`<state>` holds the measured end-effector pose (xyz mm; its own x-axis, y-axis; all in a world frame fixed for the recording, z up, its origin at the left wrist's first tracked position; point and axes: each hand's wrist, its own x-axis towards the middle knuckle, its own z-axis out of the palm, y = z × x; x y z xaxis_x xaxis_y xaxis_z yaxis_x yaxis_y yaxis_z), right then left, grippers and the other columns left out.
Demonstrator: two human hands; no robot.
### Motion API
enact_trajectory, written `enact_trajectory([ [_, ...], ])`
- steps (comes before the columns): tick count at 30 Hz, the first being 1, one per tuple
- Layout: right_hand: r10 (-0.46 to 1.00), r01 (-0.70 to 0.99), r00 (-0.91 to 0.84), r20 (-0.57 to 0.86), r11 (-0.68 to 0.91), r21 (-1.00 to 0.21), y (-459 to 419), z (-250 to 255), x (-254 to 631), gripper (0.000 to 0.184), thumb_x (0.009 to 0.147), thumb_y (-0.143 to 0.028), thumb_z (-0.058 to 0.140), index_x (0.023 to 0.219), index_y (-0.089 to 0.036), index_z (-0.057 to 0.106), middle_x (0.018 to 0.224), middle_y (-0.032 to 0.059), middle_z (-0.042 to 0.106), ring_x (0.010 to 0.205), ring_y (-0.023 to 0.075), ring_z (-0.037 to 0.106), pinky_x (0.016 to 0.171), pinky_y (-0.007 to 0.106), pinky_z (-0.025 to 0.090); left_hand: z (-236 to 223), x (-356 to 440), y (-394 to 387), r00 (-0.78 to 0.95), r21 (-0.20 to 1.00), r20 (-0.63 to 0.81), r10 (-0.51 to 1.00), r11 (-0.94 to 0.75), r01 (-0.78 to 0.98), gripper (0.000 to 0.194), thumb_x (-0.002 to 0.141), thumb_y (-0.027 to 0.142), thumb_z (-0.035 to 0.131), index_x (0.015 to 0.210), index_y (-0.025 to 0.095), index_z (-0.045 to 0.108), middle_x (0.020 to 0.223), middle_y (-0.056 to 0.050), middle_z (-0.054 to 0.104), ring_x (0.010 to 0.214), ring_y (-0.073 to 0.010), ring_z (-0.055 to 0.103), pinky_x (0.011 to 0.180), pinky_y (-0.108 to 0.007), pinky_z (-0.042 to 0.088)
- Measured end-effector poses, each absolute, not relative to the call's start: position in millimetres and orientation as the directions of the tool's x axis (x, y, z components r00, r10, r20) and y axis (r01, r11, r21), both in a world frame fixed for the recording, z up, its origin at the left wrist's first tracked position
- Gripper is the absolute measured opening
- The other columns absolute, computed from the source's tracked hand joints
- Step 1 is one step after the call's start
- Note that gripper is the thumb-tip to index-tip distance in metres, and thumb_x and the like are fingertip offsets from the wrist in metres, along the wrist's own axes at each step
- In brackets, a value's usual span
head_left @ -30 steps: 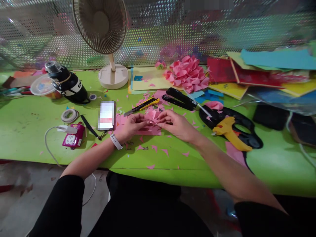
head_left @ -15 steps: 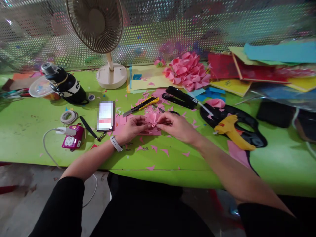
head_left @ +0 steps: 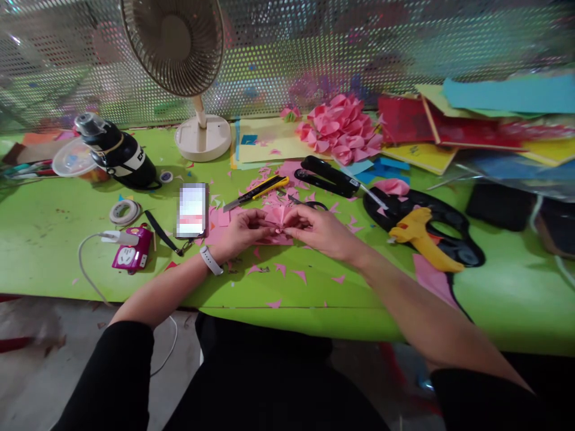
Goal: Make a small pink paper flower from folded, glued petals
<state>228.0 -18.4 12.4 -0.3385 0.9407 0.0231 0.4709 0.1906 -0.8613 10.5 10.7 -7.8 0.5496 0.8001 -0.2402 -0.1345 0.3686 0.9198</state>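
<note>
Between my two hands is a small folded pink paper flower (head_left: 277,216), its petals fanned upward. My left hand (head_left: 246,230) pinches its base from the left, fingers closed. From the right, my right hand (head_left: 314,230) grips the same piece between thumb and fingertips. Pink paper sheets and scraps (head_left: 220,218) lie under and around both hands. Just beyond them rests a yellow and black utility knife (head_left: 257,193). A pair of scissors (head_left: 314,204) lies partly hidden behind my right hand. Farther back is a black stapler (head_left: 327,177).
A heap of pink paper petals (head_left: 341,129) sits at the back. A yellow glue gun (head_left: 417,239) lies on a black holder to the right. At left are a phone (head_left: 192,211), a tape roll (head_left: 124,212), a purple power adapter (head_left: 132,250), a black bottle (head_left: 121,152) and a fan (head_left: 203,139).
Both hands stay at nearly the same spot around the pink paper flower. The right fingers have shifted very slightly at its base; the rest looks unchanged.
</note>
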Motion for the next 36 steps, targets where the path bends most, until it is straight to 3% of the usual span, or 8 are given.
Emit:
enact_trajectory([
  [5,0.943,0.471,-0.332,0.021,0.184,-0.863,-20,12,228,0.016,0.088,-0.037,0.065,0.096,-0.023,0.066,0.092,0.0047,0.074,0.084,0.0224,0.071,0.078,0.040,0.058,-9,11,11,0.543,0.918,-0.237,0.806,0.369,-0.147,0.051,0.066,0.033,0.090,0.098,0.013,0.056,0.090,-0.007,0.076,0.079,-0.0179,0.076,0.080,-0.036,0.062],
  [16,0.967,0.393,-0.254,0.036,0.137,-0.909,-28,16,218,0.030,0.083,-0.048,0.072,0.093,-0.022,0.059,0.091,0.0069,0.074,0.079,0.0225,0.071,0.072,0.039,0.060,-14,13,12,0.445,0.955,-0.053,0.894,0.175,-0.238,0.046,0.066,0.038,0.090,0.090,0.013,0.060,0.085,-0.004,0.075,0.075,-0.0129,0.073,0.075,-0.027,0.061],
  [22,0.971,0.432,-0.188,0.148,0.217,-0.875,-29,6,215,0.023,0.088,-0.045,0.067,0.092,-0.024,0.060,0.093,0.0067,0.074,0.082,0.0232,0.072,0.076,0.041,0.060,-12,14,9,0.432,0.969,-0.039,0.901,0.140,-0.204,0.043,0.066,0.038,0.089,0.088,0.013,0.062,0.083,-0.003,0.074,0.075,-0.0123,0.072,0.074,-0.027,0.060],
  [28,0.965,0.412,-0.219,0.144,0.225,-0.883,-30,5,216,0.022,0.091,-0.045,0.065,0.095,-0.024,0.062,0.091,0.0060,0.074,0.083,0.0233,0.074,0.077,0.041,0.061,-12,14,9,0.413,0.979,-0.014,0.911,0.097,-0.181,0.039,0.067,0.037,0.089,0.087,0.013,0.065,0.085,-0.003,0.073,0.073,-0.0114,0.070,0.074,-0.027,0.059],
  [36,0.965,0.411,-0.188,0.184,0.248,-0.877,-35,13,219,0.018,0.090,-0.042,0.068,0.096,-0.026,0.064,0.097,0.0051,0.075,0.083,0.0223,0.074,0.076,0.039,0.063,-13,13,9,0.414,0.991,0.092,0.906,-0.043,-0.126,0.036,0.081,0.045,0.078,0.093,0.013,0.069,0.088,-0.007,0.073,0.077,-0.0123,0.069,0.072,-0.025,0.057],
])
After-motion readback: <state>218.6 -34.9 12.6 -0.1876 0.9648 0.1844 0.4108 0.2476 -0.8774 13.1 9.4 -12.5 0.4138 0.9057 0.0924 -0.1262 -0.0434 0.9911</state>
